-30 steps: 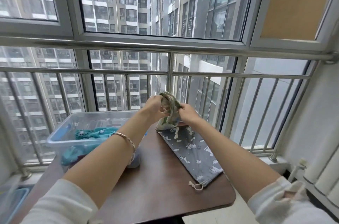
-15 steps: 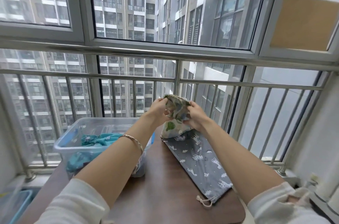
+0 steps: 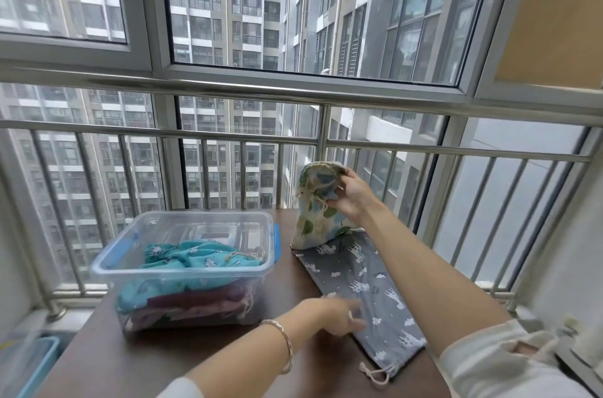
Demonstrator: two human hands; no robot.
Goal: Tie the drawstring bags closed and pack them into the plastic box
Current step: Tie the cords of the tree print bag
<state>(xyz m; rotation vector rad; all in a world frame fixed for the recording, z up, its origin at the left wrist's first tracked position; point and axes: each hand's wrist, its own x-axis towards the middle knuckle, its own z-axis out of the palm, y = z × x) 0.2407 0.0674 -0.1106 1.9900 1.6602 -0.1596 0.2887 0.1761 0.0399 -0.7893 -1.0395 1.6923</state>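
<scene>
A cream drawstring bag with a leaf print point(image 3: 315, 221) stands upright at the far end of the brown table point(image 3: 208, 361). My right hand point(image 3: 350, 197) grips its gathered neck. A grey bag printed with white shapes point(image 3: 365, 293) lies flat on the table to the right, its cord at the near end. My left hand point(image 3: 332, 313) hovers low over the table with fingers stretched out, touching the grey bag's left edge. A clear plastic box point(image 3: 107, 262) with blue clips sits on the left, holding a turquoise bag point(image 3: 195, 259) above a dark red bag point(image 3: 199, 303).
A steel railing point(image 3: 326, 143) and windows run close behind the table. The table's right edge drops to the floor beside a white wall. A blue bin point(image 3: 39, 365) stands on the floor at lower left.
My left hand has let go of the leaf-print bag and dropped down toward the grey bag. My right hand alone now holds the leaf-print bag's neck.
</scene>
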